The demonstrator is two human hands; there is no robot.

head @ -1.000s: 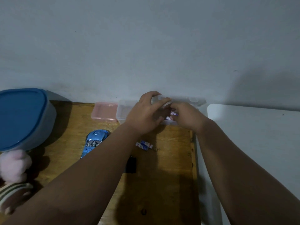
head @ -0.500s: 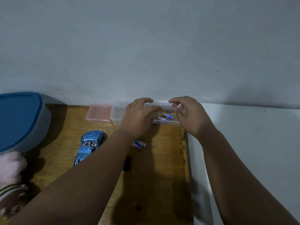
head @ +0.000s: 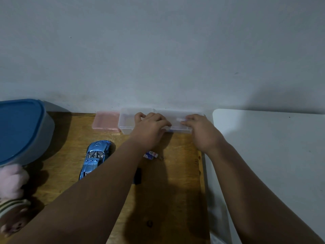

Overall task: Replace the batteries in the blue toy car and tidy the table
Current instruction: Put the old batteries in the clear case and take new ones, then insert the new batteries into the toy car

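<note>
While my left hand (head: 151,127) and right hand (head: 198,129) lie flat on the clear box (head: 126,120), gripping nothing, I should press evenly, leaving the blue toy car (head: 95,156) on the desk (head: 175,182).

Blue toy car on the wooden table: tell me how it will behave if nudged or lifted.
The blue toy car would probably roll lengthwise if nudged, if its wheels turn freely. Its glossy body looks rigid and possibly slippery to grip. It looks small enough for one hand; its weight cannot be judged.

The wooden table (head: 175,199) carries a blue toy car (head: 95,158), loose batteries (head: 150,154) (partly hidden), clear box (head: 126,122) and pink box (head: 106,122)
</note>
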